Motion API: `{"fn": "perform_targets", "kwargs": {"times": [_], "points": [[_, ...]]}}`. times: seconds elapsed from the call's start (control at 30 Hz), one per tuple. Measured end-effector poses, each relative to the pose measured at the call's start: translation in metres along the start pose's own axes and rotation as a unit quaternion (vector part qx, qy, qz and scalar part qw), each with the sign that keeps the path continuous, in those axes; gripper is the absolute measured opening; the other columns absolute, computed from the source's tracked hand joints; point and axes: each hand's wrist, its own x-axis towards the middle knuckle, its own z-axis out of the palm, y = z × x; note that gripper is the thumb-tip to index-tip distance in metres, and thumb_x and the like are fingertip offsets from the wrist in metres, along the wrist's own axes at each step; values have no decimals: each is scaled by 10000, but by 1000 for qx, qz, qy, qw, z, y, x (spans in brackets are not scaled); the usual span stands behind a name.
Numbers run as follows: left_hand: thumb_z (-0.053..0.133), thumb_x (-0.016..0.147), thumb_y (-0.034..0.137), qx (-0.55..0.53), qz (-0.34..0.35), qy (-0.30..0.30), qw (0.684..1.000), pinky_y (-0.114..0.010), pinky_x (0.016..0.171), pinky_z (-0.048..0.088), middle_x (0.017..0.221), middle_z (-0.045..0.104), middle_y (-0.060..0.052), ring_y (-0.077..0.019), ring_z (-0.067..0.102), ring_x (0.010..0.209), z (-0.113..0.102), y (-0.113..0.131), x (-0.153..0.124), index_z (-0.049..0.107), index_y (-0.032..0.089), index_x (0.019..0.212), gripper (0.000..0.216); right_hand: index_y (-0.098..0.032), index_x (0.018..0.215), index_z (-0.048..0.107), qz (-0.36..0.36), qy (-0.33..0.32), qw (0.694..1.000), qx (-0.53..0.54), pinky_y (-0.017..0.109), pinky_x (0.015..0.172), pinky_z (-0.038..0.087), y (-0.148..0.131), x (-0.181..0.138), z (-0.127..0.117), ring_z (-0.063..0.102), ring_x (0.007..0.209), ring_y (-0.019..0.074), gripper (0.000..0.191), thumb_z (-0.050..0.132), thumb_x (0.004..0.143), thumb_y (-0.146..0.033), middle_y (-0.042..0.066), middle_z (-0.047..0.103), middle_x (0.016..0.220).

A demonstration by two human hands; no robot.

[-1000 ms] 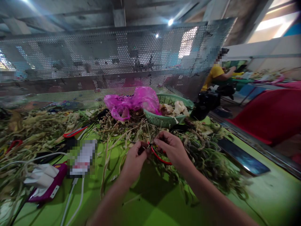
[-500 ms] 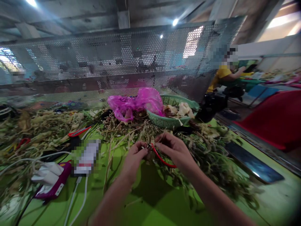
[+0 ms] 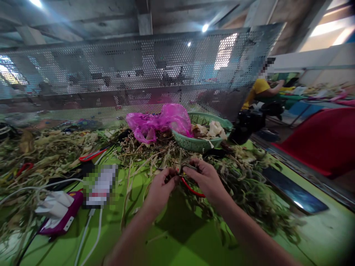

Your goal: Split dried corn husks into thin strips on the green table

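Observation:
My left hand [image 3: 165,183] and my right hand [image 3: 203,173] almost meet over the green table, fingers closed. Between the fingertips is a thin dried plant stem [image 3: 180,162], pinched by my left hand. A curved red handle [image 3: 193,187] shows under my right palm. It belongs to a small hand tool tucked in that hand, whose working end is mostly hidden by the fingers. Directly behind the hands lies a heap of dried plant stalks [image 3: 163,153], and more greenish plant stalks [image 3: 255,199] lie beside my right forearm.
A green basket [image 3: 191,145] stands behind the stalks, a pink plastic bag [image 3: 174,116] against it. At left are a red-handled tool [image 3: 93,155], a purple power strip [image 3: 59,225] with cables, and a blurred-out device [image 3: 101,186]. A dark phone [image 3: 295,190] lies right. Someone in yellow [image 3: 260,87] sits beyond.
Both hands stay close together, with slightly shifted fingers. The red handle shows less beneath my right hand, and a stem now stands up between the fingertips. The view has shifted a little.

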Motion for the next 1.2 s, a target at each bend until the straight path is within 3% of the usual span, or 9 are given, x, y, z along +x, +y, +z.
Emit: {"fn": "perform_targets", "kwargs": {"times": [0.17, 0.3, 0.57, 0.73, 0.9, 0.97, 1.1, 1.2], "points": [[686, 738, 300, -115, -2, 32, 993, -228, 744, 410, 821, 614, -5, -121, 524, 779, 1, 5, -1, 636, 170, 846, 177, -174, 717, 615, 75, -37, 992, 94, 250, 604, 379, 3, 0, 4, 494, 624, 128, 123, 664, 655, -268, -17, 580, 670], [694, 736, 303, -137, -5, 53, 989, -213, 703, 412, 775, 594, 9, -107, 511, 729, 0, 8, -1, 628, 178, 816, 162, -170, 719, 638, 74, -79, 991, 81, 251, 576, 359, 2, 0, 6, 459, 581, 119, 137, 681, 629, -264, -25, 558, 628], [710, 713, 321, -95, -21, 55, 994, -221, 685, 413, 792, 646, -6, -112, 529, 710, -2, 9, 0, 686, 179, 852, 199, -183, 735, 640, 23, -19, 994, 109, 248, 641, 393, -5, 0, -2, 510, 661, 132, 151, 724, 645, -271, -21, 587, 695], [739, 676, 314, -137, -9, 76, 988, -219, 715, 422, 791, 657, -4, -113, 549, 742, 1, 12, -1, 683, 185, 822, 203, -184, 693, 625, 110, -21, 980, 166, 245, 567, 380, 7, -1, 5, 506, 602, 131, 88, 656, 632, -240, -9, 611, 678], [736, 680, 309, -141, -3, 79, 987, -226, 721, 420, 790, 644, 2, -116, 546, 753, -1, 10, -1, 676, 189, 824, 197, -165, 607, 590, 159, -138, 973, 95, 235, 464, 286, 18, -1, 13, 422, 496, 104, 72, 530, 633, -196, -18, 513, 545], [722, 698, 313, -142, -11, 63, 988, -225, 711, 414, 795, 637, 0, -114, 540, 750, -3, 7, 0, 671, 185, 830, 191, -169, 675, 610, 138, -144, 978, 62, 228, 478, 304, 16, 1, 11, 424, 517, 102, 66, 570, 642, -211, -18, 532, 594], [687, 732, 330, -117, -21, 59, 991, -225, 693, 406, 787, 626, -4, -116, 524, 733, -6, 5, 2, 660, 177, 821, 179, -203, 983, 627, 22, -26, 999, 20, 242, 596, 412, 5, 4, -1, 512, 687, 137, 381, 707, 612, -238, 19, 622, 887], [665, 743, 323, -92, -19, 58, 994, -231, 689, 400, 780, 624, -7, -127, 522, 743, -5, 6, 1, 659, 175, 836, 175, -206, 1039, 630, -13, -17, 998, 53, 269, 684, 443, -3, 4, -8, 554, 786, 167, 341, 669, 709, -284, 40, 631, 942]]}}
